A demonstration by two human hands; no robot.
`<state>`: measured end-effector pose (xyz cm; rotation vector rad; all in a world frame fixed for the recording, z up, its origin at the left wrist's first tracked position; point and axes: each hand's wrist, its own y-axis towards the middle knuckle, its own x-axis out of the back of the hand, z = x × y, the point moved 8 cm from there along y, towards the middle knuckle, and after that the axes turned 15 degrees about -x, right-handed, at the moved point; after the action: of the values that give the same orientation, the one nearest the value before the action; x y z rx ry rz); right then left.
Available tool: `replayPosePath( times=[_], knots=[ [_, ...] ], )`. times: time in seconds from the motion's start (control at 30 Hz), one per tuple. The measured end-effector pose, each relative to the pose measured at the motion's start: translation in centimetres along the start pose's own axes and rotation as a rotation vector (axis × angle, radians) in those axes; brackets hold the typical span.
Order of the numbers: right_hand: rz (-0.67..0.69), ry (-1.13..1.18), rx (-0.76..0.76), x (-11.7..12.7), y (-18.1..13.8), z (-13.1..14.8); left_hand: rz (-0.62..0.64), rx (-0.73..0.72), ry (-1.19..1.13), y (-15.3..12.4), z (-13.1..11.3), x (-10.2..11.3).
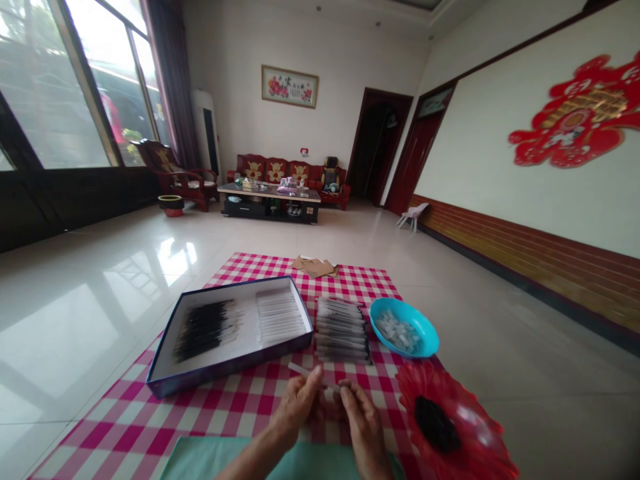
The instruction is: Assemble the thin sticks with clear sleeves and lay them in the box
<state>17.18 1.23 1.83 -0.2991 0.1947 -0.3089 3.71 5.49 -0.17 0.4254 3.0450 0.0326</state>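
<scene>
A slim whitish tube (299,368), resembling a pen barrel, runs between my two hands above the checked cloth. My left hand (299,402) is closed around its middle, thumb on top, and the far-left end sticks out. At the other end, the fingers of my right hand (361,415) pinch the tube; any small part there is hidden. Just beyond the hands lies a stack of pen-like sticks (341,330), grey with dark ends. A shallow box (235,365) to the left holds thin black sticks (203,331) and whitish tubes (283,315).
A blue bowl (427,333) holds small translucent pieces. Nearer, a red flower-shaped dish (480,433) contains small black parts. Cardboard pieces (317,267) lie at the cloth's far edge. Green fabric (200,457) is under my forearms. A coffee table (270,193) and sofa stand farther back.
</scene>
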Motion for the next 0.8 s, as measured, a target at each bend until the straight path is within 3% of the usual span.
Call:
replayPosePath(
  times=[0.07, 0.17, 0.23, 0.43, 0.67, 0.8],
  knots=[
    [-0.022, 0.013, 0.001, 0.4, 0.3, -0.4, 0.112, -0.222, 0.345, -1.2, -2.4, -0.5],
    [-0.005, 0.025, 0.018, 0.4, 0.6, -0.6, 0.088, -0.660, 0.832, -3.4, -7.3, -1.1],
    [0.017, 0.029, 0.022, 0.1, 0.6, -0.6, 0.070, -0.821, 1.025, -4.0, -9.0, -1.5],
    [-0.017, 0.040, 0.020, 0.8, 0.7, -0.5, 0.144, -0.799, 1.231, -2.2, -7.0, -2.0],
    [0.008, 0.208, -0.015, 1.3, 1.9, -1.9, 0.029, -0.869, 1.237, -2.2, -6.7, -2.9],
    [-0.026, 0.161, 0.005, 1.5, 1.8, -1.3, 0.032, -0.863, 1.262, -1.7, -6.1, -2.9]
  ],
)
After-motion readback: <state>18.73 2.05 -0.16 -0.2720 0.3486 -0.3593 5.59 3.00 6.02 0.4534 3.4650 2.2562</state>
